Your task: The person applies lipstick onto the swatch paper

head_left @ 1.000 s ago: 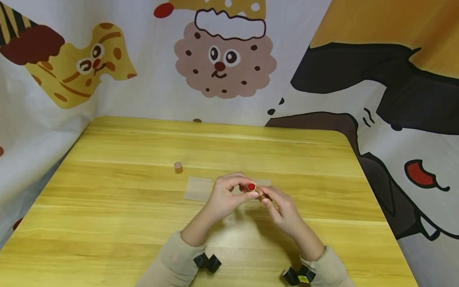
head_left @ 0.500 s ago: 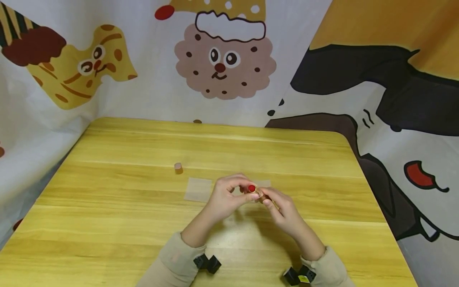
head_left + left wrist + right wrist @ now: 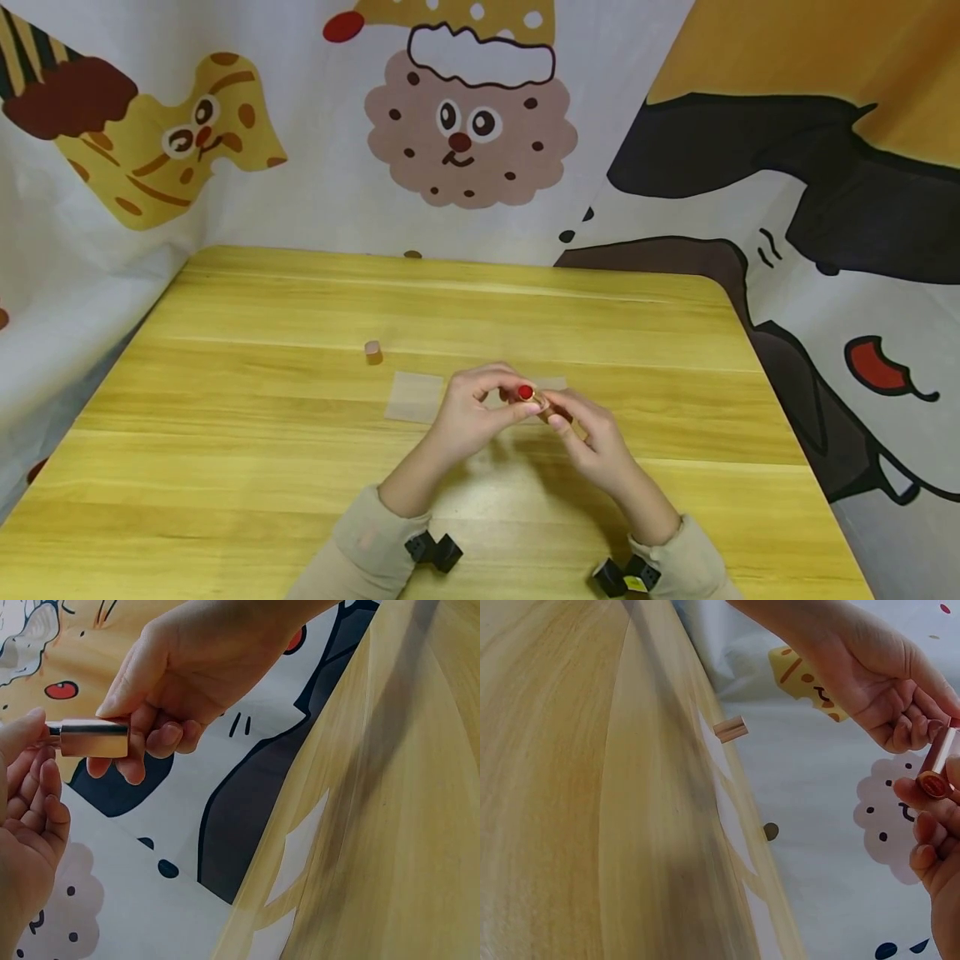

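Note:
Both hands hold one lipstick [image 3: 553,408] above the middle of the table, its red tip [image 3: 526,392] bare and pointing toward the left hand. The thumb and fingers of my left hand [image 3: 467,412] pinch it near the tip end. With thumb and fingertips, my right hand [image 3: 600,442] grips the shiny rose-gold base [image 3: 94,739], which shows side-on in the left wrist view. The round end [image 3: 934,784] of the base faces the right wrist camera. Away from the hands, the lipstick's cap [image 3: 373,352] stands upright on the table.
Several pale paper squares lie in a row; one sheet [image 3: 414,397] is left of the hands and another [image 3: 555,383] is partly hidden behind them. The wooden table [image 3: 225,467] meets a printed cloth [image 3: 300,200] at its back and sides.
The red tip has shifted very slightly between the fingers. Both hands keep their place and grip, and the cap and papers have not moved.

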`<state>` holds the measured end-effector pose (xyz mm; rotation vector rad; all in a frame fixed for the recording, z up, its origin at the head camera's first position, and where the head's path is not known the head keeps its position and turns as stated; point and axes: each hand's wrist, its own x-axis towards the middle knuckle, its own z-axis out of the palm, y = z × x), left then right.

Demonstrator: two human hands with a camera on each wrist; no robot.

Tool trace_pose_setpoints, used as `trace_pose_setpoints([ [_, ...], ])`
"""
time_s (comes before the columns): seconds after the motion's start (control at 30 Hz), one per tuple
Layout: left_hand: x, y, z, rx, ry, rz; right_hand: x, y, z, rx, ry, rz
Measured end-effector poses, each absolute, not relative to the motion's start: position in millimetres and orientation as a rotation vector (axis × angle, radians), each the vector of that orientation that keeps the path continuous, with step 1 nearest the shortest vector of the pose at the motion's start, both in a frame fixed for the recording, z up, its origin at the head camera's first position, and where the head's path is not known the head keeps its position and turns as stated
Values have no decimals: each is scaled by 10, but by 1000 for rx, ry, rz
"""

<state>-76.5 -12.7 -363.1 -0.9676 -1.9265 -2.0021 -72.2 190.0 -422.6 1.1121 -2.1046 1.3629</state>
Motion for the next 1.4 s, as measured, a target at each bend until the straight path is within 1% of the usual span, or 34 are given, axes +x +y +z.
trace_pose_setpoints([
  [0.13, -769, -126, -3631, -941, -1909, -1985, -724, 1858, -4180, 1075, -2064, 1349],
  [0.37, -781, -118, -3646, -917, -1860, -1970, -649, 1735, -3931, 1019, -1995, 1345],
  [0.63, -775, -105, -3650, -902, -1836, -2002, -619, 1703, -3871, 972, -1939, 1361],
  [0.9, -758, -96, -3655, -865, -1860, -2053, -623, 1695, -3913, 961, -1872, 1413],
  [1.13, -827, -71, -3865, -879, -1856, -2090, -624, 1722, -3983, 951, -1827, 1499],
  [1.4, -835, -151, -3936, -860, -1906, -2085, -673, 1782, -4140, 945, -1782, 1546],
])
